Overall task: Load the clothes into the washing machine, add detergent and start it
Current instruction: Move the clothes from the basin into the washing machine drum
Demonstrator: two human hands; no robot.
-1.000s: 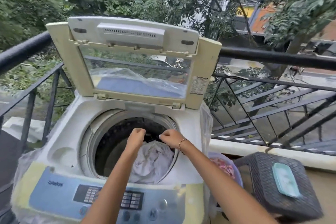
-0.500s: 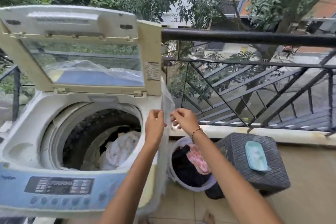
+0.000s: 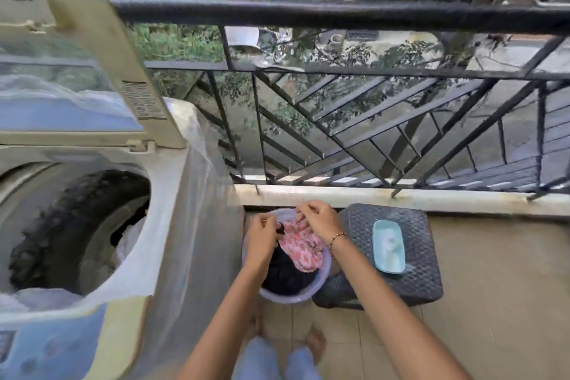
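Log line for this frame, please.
phase: picking clothes from basin | left hand: grips dark garment | right hand: pinches pink garment | washing machine: lid open, white cloth in drum

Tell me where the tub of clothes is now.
The tub stands on the floor, low in the middle of the head view, between the washing machine on its left and the dark stool on its right.

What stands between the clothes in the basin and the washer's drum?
Nothing visible. The lid stands raised, the drum opening is uncovered, and the basin sits right beside the washer. The right hand pinches the pink garment.
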